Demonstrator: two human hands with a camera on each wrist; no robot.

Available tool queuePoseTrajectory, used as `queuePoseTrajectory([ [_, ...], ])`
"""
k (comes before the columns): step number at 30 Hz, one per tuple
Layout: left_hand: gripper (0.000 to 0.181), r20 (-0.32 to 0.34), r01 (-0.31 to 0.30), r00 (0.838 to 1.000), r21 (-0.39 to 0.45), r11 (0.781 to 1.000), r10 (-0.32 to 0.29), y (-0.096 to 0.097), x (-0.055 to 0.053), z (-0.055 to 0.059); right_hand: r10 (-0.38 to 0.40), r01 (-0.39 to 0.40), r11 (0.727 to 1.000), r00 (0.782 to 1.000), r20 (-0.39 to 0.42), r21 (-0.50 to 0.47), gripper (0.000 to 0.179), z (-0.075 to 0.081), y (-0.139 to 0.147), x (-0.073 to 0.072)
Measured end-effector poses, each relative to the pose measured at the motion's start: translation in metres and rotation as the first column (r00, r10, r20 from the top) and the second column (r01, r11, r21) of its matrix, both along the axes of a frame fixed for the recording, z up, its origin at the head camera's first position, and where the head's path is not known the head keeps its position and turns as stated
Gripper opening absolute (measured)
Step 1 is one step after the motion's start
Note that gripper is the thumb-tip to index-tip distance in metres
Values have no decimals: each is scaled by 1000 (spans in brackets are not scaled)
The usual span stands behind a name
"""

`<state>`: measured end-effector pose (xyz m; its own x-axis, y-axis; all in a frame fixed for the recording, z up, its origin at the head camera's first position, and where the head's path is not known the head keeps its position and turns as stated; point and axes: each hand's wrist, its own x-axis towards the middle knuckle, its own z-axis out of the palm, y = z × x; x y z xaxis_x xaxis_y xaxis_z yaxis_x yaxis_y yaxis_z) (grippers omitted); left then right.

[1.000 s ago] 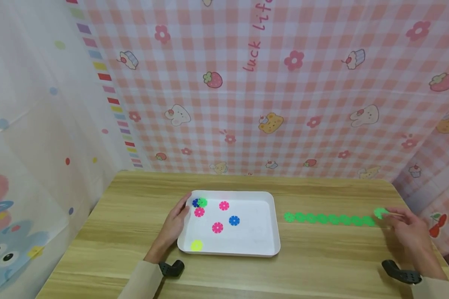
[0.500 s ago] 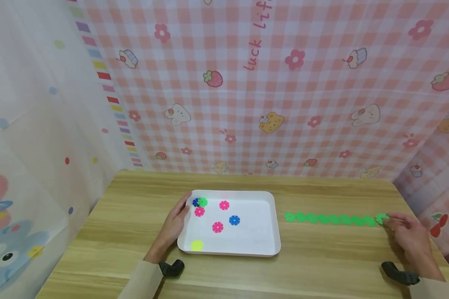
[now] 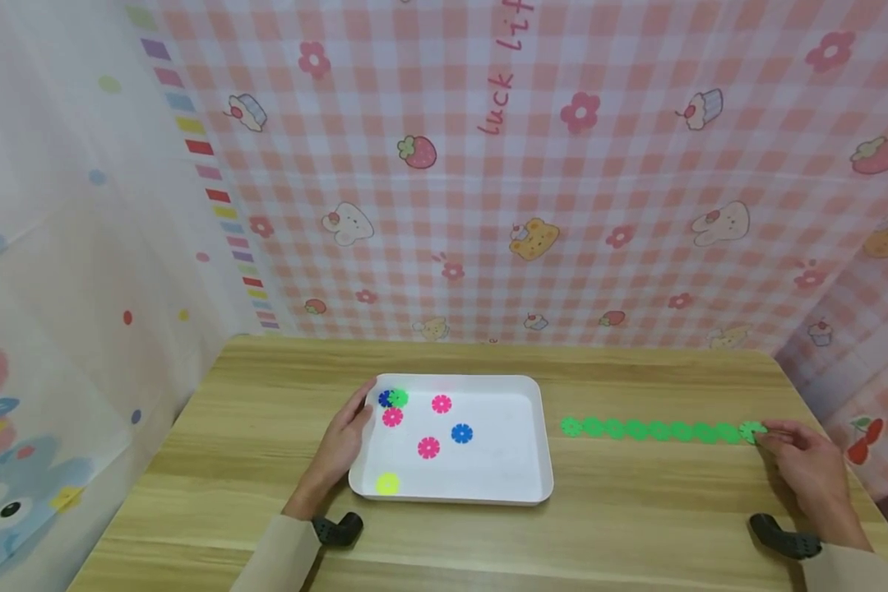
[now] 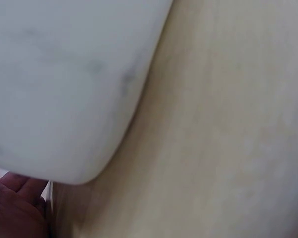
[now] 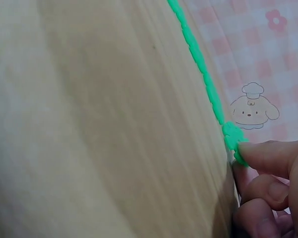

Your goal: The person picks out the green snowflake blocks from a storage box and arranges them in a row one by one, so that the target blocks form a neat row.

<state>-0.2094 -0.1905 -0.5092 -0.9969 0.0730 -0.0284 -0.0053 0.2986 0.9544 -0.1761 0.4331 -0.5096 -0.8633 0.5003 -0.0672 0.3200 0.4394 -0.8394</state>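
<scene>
My left hand (image 3: 340, 444) holds the left side of a white tray (image 3: 488, 485), with fingers along its outer wall and the thumb at the rim. In the left wrist view, the tray (image 4: 64, 99) hides part of that hand (image 4: 17, 208). My right hand (image 3: 814, 464) pinches a green snowflake disc (image 3: 751, 432) between thumb and fingers. The disc sits at the right end of a straight row of several green discs (image 3: 659, 431) on the table. In the right wrist view, the pinched disc (image 5: 234, 141) overlaps the row's end (image 5: 213, 99).
Inside the tray lie pink discs (image 3: 428, 447), a blue disc (image 3: 462, 433), a yellow disc (image 3: 388, 483), a dark blue disc (image 3: 386, 399) and a green disc (image 3: 397, 398). The wooden table (image 3: 636, 526) backs onto a pink checked cloth (image 3: 474, 205).
My right hand has lowered the green disc from just above the row's right end down to line up with it. The left hand and tray have stayed in place.
</scene>
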Motion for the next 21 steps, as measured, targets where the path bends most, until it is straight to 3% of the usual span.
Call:
queuePoseTrajectory([
  [6,49,5,1,1000,7,1000,-1,0,-1,-1,-16,16,1000,1000,-2,18,4,0,-1,0],
  [12,49,6,-3,1000,3,1000,3,1,0,-1,-45,43,998,998,40,45,22,0,-1,-1],
  [21,49,7,-4,1000,-8,1000,4,0,0,0,-55,54,998,998,23,43,1,1,-3,-1],
])
